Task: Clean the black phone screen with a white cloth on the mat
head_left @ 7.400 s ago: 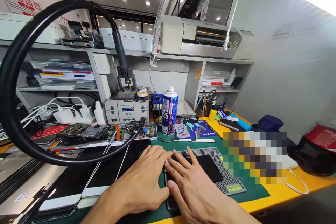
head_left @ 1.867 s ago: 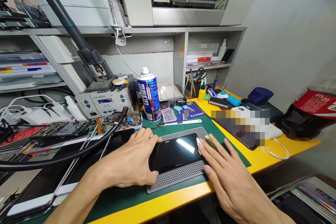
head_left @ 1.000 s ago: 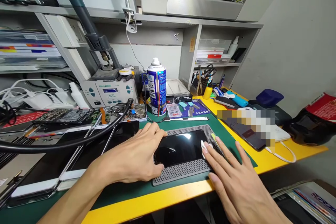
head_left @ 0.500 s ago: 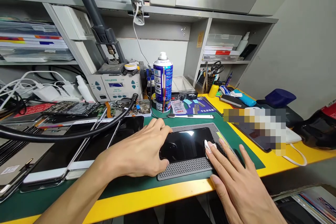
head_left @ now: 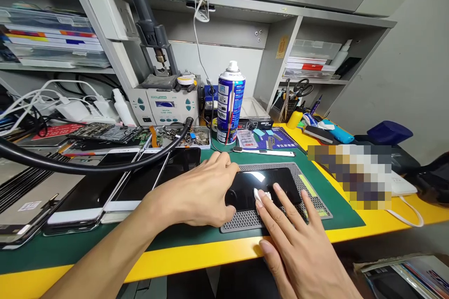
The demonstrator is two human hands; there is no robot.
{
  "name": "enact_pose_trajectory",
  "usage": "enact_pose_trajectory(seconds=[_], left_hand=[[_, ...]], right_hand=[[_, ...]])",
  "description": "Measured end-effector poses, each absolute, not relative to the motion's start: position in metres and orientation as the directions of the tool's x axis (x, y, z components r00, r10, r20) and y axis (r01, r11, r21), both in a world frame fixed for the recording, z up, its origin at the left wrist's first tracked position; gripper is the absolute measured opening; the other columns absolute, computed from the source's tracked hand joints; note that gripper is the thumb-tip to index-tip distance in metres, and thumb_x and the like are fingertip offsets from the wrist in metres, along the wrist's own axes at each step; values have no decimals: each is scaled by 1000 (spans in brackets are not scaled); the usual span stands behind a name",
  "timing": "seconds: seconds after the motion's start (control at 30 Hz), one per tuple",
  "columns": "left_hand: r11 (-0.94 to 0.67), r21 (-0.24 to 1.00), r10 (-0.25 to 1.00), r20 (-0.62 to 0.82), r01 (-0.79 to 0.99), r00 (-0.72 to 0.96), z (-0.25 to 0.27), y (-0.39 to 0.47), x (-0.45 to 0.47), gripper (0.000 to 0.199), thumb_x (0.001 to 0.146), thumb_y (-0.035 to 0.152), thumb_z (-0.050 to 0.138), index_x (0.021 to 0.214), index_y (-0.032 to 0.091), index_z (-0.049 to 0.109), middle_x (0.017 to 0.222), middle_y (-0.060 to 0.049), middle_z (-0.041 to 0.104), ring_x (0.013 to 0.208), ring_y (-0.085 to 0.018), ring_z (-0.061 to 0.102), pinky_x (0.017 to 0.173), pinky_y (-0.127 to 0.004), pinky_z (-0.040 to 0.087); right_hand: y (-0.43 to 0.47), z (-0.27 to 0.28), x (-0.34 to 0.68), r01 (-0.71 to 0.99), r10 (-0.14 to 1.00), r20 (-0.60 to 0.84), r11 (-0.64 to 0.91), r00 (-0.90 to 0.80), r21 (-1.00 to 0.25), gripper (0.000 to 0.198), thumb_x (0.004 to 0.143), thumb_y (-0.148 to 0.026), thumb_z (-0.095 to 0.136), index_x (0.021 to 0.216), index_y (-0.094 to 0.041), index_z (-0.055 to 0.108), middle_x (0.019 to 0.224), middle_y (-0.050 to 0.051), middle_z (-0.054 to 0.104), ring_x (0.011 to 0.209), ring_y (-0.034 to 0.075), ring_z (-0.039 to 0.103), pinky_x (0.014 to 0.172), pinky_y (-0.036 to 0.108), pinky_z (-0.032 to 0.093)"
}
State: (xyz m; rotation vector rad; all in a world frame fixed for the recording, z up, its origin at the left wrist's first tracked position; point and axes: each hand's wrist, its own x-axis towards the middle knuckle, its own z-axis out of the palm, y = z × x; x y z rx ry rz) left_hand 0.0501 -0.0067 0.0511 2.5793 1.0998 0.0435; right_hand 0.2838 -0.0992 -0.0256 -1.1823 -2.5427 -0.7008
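Note:
A black smartphone with a glossy screen lies face up on a grey honeycomb-patterned mat. My left hand is closed round the phone's left end, thumb on the near edge and curled fingers at the far edge. Under the fingertips of my right hand a crumpled white wipe is pressed to the screen near its middle. The other fingers of that hand spread flat over the phone's right part and hide some of it.
Several phone screens lie at the left, crossed by a black hose. Behind the mat stand a blue spray can and a hot-air station. A white-handled brush lies between can and mat. A blurred patch covers things at the right.
My right hand has slid the white wipe leftward over the screen, from near its right end to about the middle. My left hand keeps its grip on the phone. The camera view has shifted slightly.

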Motion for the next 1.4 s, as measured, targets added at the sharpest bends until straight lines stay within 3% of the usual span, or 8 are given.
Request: enact_pose_trajectory(seconds=[0.2, 0.57, 0.9, 1.07, 1.4], left_hand=[[-658, 326, 700, -69, 679, 711, 50, -7, 48, 50, 82, 42, 61, 125, 18, 52, 109, -8, 48, 108, -30, 48, 93, -44, 47], [-671, 306, 694, -62, 676, 717, 52, -5, 49, 27, 80, 39, 63, 95, 19, 52, 99, -7, 46, 99, -28, 48, 83, -40, 48], [-671, 309, 692, -65, 674, 719, 51, -6, 49, 39, 80, 37, 62, 112, 17, 55, 103, -8, 48, 105, -30, 48, 89, -43, 48], [-660, 341, 688, -83, 669, 721, 50, -3, 48, 50, 79, 35, 63, 125, 19, 53, 105, -7, 49, 107, -30, 49, 92, -42, 47], [-615, 351, 710, -141, 706, 690, 51, -1, 48, 60, 79, 39, 64, 133, 20, 47, 121, -10, 48, 118, -32, 49, 96, -41, 46]], right_hand=[[-102, -23, 297, 774, 669, 389, 542, -634, 328, 52, 94, -28, 51, 143, -10, 53, 155, 7, 44, 145, 41, 33, 118, 65, 10], [-107, -21, 315, 804, 717, 369, 496, -592, 328, 56, 95, -26, 47, 149, -10, 44, 157, 9, 41, 148, 40, 26, 118, 65, 16], [-105, -22, 289, 780, 688, 367, 557, -626, 285, 54, 95, -26, 50, 146, -8, 49, 155, 9, 43, 147, 40, 30, 118, 66, 12], [-102, -18, 277, 766, 687, 340, 581, -642, 273, 54, 97, -26, 48, 148, -8, 46, 159, 9, 37, 148, 38, 28, 120, 67, 7], [-107, -20, 309, 824, 750, 341, 506, -566, 255, 58, 99, -26, 46, 154, -12, 36, 159, 7, 37, 150, 36, 23, 119, 67, 11]])
